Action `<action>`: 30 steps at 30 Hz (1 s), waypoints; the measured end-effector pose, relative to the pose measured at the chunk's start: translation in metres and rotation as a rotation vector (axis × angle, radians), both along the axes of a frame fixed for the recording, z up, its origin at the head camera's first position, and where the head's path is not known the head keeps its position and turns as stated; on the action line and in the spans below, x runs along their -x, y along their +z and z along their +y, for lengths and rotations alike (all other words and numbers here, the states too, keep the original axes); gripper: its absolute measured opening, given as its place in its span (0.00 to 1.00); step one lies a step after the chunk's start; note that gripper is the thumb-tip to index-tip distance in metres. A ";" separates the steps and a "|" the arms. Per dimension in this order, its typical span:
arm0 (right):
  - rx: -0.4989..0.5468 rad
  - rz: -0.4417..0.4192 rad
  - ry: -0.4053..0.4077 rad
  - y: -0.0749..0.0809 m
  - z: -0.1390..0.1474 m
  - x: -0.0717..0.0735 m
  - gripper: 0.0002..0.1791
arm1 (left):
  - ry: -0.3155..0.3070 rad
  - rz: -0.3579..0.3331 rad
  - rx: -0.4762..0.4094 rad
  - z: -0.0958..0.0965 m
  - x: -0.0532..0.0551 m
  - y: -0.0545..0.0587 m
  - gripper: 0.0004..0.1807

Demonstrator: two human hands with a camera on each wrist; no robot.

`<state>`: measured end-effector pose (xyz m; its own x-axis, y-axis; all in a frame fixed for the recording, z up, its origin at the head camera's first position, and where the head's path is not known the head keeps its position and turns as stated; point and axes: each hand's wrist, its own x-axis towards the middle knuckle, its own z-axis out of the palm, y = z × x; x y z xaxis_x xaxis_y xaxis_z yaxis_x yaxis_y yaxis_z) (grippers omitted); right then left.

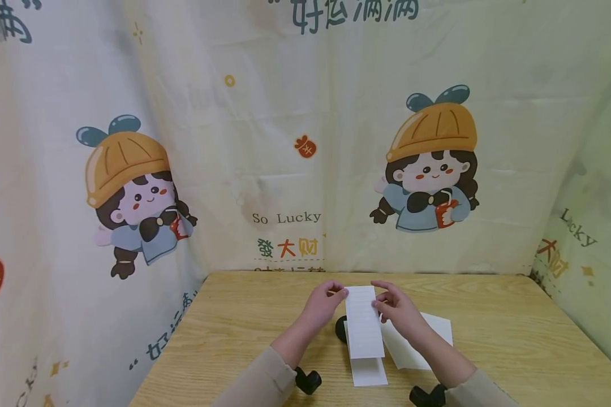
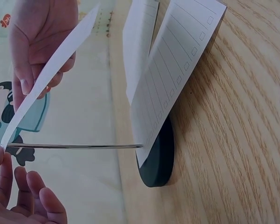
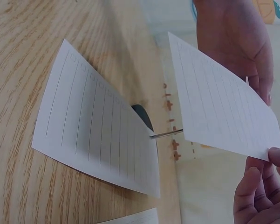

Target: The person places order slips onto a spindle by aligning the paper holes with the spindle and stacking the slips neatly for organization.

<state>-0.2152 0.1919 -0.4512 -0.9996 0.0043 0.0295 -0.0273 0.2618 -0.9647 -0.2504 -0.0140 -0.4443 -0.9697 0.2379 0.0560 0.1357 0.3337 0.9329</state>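
In the head view, my left hand (image 1: 326, 302) pinches the upper left corner of a lined white paper sheet (image 1: 365, 322). My right hand (image 1: 397, 310) pinches the right edge of that sheet, its index finger raised. Beneath it stands a bill spike with a black round base (image 2: 160, 156) and a thin metal rod (image 2: 79, 146). Another lined sheet (image 3: 102, 121) is tilted low on the rod, close to the base. The rod's upper end meets the held sheet (image 2: 46, 84); whether it passes through is hidden.
More white paper (image 1: 440, 333) lies to the right on the wooden table (image 1: 254, 316), partly behind the right forearm. A printed curtain (image 1: 280, 169) hangs behind the table and along both sides. Black devices (image 1: 308, 381) sit at the wrists.
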 end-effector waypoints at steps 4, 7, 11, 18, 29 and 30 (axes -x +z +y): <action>-0.008 0.008 -0.005 -0.001 0.000 0.000 0.25 | 0.002 -0.001 -0.001 0.000 0.001 0.000 0.10; -0.023 0.011 -0.010 0.000 0.000 0.001 0.25 | -0.001 0.015 0.012 0.000 0.000 0.000 0.10; -0.031 0.012 -0.013 0.000 0.000 0.001 0.25 | 0.000 0.035 0.043 0.000 -0.002 0.003 0.09; -0.026 0.005 -0.012 -0.002 0.000 0.001 0.27 | -0.001 0.049 0.045 0.000 -0.003 0.003 0.07; -0.053 -0.014 -0.018 0.000 -0.001 0.000 0.28 | 0.012 0.025 0.043 0.002 -0.002 0.004 0.07; -0.056 -0.015 -0.020 0.000 -0.001 0.001 0.28 | 0.011 0.022 0.043 0.002 -0.002 0.004 0.08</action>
<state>-0.2158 0.1907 -0.4515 -0.9996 0.0230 0.0151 -0.0071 0.3154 -0.9489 -0.2488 -0.0120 -0.4400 -0.9708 0.2301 0.0676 0.1525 0.3749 0.9144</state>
